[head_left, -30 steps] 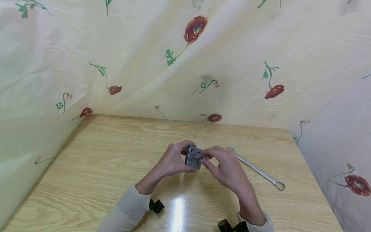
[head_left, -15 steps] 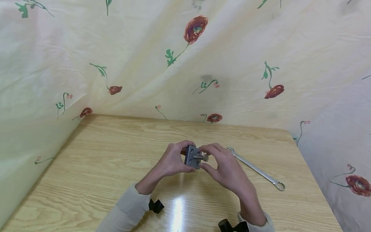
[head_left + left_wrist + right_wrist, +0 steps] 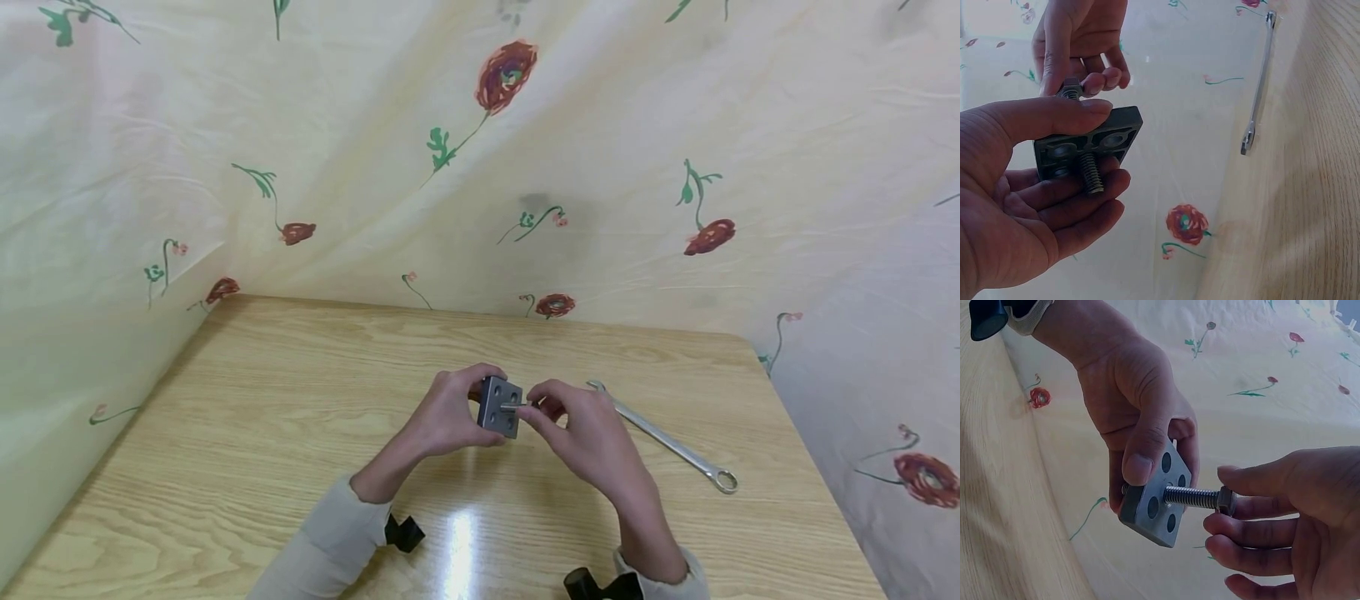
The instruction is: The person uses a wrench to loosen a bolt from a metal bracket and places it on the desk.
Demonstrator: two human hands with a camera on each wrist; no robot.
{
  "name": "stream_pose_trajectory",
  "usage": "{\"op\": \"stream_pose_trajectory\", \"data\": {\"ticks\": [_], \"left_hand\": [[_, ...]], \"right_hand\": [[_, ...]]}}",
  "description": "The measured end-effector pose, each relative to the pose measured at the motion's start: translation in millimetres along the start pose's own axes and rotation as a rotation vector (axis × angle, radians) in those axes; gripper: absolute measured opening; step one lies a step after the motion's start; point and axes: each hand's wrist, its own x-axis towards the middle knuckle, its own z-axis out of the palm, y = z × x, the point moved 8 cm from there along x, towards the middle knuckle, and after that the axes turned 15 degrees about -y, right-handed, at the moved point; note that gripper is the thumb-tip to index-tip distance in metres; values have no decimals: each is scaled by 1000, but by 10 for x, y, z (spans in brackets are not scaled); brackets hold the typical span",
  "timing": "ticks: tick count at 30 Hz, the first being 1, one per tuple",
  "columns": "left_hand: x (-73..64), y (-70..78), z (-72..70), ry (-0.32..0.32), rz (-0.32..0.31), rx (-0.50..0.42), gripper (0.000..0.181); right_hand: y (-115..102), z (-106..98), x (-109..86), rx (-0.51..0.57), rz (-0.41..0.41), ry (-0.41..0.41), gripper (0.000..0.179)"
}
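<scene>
**Bolt through a drilled plate, one hand on each**

Nearest me are the light sleeves (image 3: 330, 533), with a black wrist fitting (image 3: 405, 533) beside the left cuff. Beyond them, both forearms slant inward and the hands meet over the table (image 3: 300, 433), palms turned toward each other.

The left hand (image 3: 446, 417) grips the square drilled plate (image 3: 1161, 509) by two opposite edges, thumb on the near one, fingers round the far one, raised on edge above the middle of the tabletop. The right hand (image 3: 588, 429) has a narrow pinch, thumb and forefinger on the hex head (image 3: 1226, 501) of the bolt (image 3: 1192, 497). The shank runs through the plate's central hole, its threaded end coming out on the left palm's side.

Both pieces look metal: I'd expect them stiff, hard to damage and heavy for their bulk. The plate's smooth faces may slip, so its edges seem the better hold; the bolt should turn best by its flats, with fingers clear of the threads.

Farther right, a combination wrench (image 3: 667, 440) lies slantwise, open end toward the table's far edge, ring end toward the right edge. Behind that far edge hangs flowered cloth (image 3: 360, 150).
</scene>
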Motion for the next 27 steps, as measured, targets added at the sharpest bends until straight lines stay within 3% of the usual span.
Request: {"op": "stream_pose_trajectory", "data": {"ticks": [11,16,19,23,27], "left_hand": [[-7,-1,-1,4,-2,-13,63],[-9,3,1,4,-5,8,63],[-7,-2,-3,6,-10,0,63],[-6,-1,-6,7,-4,2,63],[-6,3,-5,11,4,4,62]], "right_hand": [[-154,-34,-54,-135,-186,81,24],[-180,-21,-58,-149,-216,71,27],[-149,-22,-57,-118,-174,45,29],[-44,-18,-41,-60,-52,5,39],[52,8,-18,-8,40,-49,31]]}}
